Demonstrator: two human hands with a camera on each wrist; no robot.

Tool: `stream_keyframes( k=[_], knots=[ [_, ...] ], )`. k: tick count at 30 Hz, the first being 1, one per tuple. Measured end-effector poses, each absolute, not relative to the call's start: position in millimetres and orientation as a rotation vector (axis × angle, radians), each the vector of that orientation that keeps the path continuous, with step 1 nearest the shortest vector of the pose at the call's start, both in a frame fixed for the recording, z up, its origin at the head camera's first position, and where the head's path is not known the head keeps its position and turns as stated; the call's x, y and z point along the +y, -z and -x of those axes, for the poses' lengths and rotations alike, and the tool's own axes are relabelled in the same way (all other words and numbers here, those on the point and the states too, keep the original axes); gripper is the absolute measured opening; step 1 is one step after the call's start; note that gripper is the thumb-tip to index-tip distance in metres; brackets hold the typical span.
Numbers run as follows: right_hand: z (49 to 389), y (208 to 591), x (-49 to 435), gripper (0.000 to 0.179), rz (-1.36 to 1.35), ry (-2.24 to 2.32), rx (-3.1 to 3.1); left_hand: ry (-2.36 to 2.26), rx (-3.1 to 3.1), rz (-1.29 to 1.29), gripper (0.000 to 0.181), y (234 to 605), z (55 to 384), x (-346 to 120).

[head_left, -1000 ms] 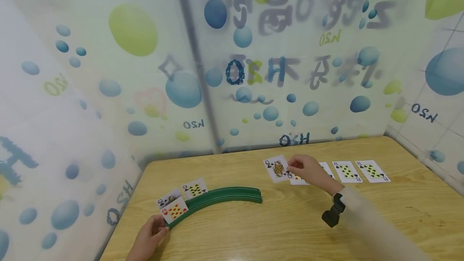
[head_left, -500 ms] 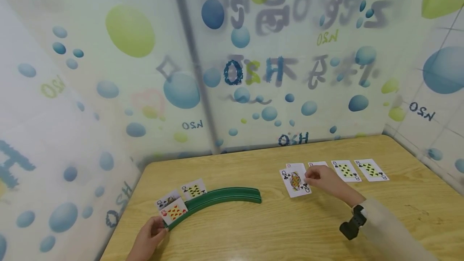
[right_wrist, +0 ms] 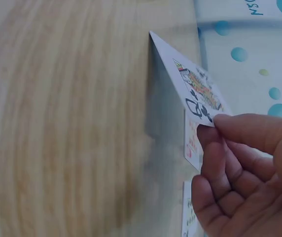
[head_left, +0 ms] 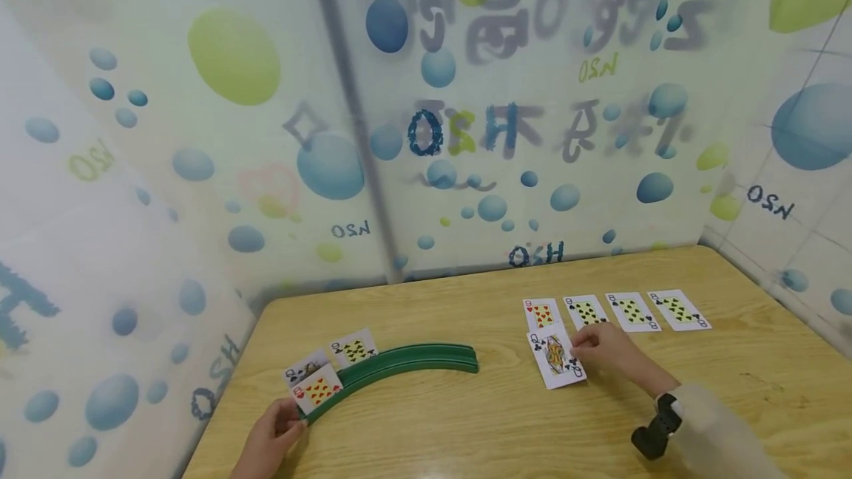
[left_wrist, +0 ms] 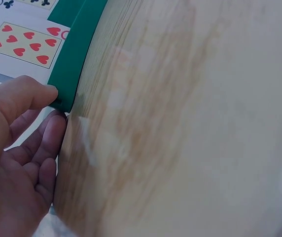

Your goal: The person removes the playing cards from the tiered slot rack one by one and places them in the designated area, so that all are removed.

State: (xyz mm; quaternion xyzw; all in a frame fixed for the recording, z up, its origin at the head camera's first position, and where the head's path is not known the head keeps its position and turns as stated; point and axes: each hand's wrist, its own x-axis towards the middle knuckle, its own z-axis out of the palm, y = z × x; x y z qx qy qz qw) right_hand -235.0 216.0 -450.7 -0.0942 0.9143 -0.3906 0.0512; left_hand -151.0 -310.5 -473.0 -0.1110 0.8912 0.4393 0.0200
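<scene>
In the head view my right hand [head_left: 611,350] pinches a queen of clubs [head_left: 554,357] by its right edge, face up and tilted. The right wrist view shows thumb and fingers on a corner of this queen [right_wrist: 200,86]. At the left, my left hand [head_left: 271,431] grips the near end of a curved green card holder [head_left: 413,359]. In the left wrist view the thumb lies on the end of the holder [left_wrist: 74,74]. An eight of hearts [head_left: 318,389] stands at that end, partly covering a face card [head_left: 308,368]. A black number card [head_left: 354,348] stands farther along.
At the back right lie several number cards in a row: a red hearts card [head_left: 542,313] at its left end, then black ones, with a clubs card [head_left: 679,310] rightmost. All are on the wooden table [head_left: 459,435]. A patterned curtain [head_left: 466,94] hangs behind the table.
My right hand has carried the queen of clubs rightward and toward me, uncovering the red hearts card. The left hand stays at the card holder.
</scene>
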Motion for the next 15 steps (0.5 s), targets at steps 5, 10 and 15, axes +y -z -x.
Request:
stream_keyframes(
  k=[5,10,15],
  knots=[
    [233,461,214,0.021,0.156,1.184,2.782,-1.346,2.783,0.343,0.030,474,151,-310],
    [229,467,211,0.020,0.084,1.188,2.759,-1.356,2.789,0.334,0.029,475,150,-311],
    [226,466,209,0.019,0.067,1.183,2.764,-1.370,2.775,0.349,0.030,475,149,-310]
  ],
)
